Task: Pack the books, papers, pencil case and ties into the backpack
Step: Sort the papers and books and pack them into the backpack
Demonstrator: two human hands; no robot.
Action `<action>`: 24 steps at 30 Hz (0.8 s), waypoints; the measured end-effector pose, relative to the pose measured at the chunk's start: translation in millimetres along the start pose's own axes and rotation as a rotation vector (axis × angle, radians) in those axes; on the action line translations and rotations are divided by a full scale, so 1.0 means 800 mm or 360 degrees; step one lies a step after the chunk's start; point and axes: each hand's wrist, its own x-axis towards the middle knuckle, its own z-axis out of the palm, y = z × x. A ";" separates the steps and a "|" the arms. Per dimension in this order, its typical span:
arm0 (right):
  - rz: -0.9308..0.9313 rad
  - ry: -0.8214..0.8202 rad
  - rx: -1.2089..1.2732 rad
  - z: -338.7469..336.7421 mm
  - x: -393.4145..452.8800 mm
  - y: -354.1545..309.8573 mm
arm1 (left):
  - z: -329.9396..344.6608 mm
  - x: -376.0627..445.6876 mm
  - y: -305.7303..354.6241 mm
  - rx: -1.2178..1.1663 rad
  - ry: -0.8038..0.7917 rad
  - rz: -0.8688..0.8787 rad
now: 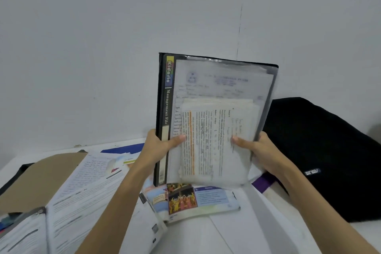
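I hold a black clear-front file folder (216,88), stuffed with papers, upright above the table. My left hand (158,146) grips its spine edge with the thumb on the front. My right hand (259,150) grips the opposite edge, thumb pressed on the papers. The black backpack (321,150) lies to the right, behind my right arm. Below the folder lies an open book with a colourful picture (185,198). Another open book (86,192) sits at the left.
A brown cardboard cover (41,175) and a dark item lie at the far left. A blue sheet (125,147) peeks out near the wall. Something purple (262,182) shows under my right wrist. The white wall stands close behind the table.
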 end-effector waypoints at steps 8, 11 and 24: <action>0.0038 0.0179 0.0180 -0.135 -0.060 -0.056 | 0.149 0.029 0.055 -0.0209 -0.0427 0.0033; -0.0028 0.0412 0.0137 -0.197 -0.081 -0.065 | 0.228 0.037 0.060 -0.0167 -0.0378 0.0110; -0.0066 0.0846 0.0384 -0.462 -0.130 -0.063 | 0.438 -0.043 -0.035 0.1404 -0.0988 0.0910</action>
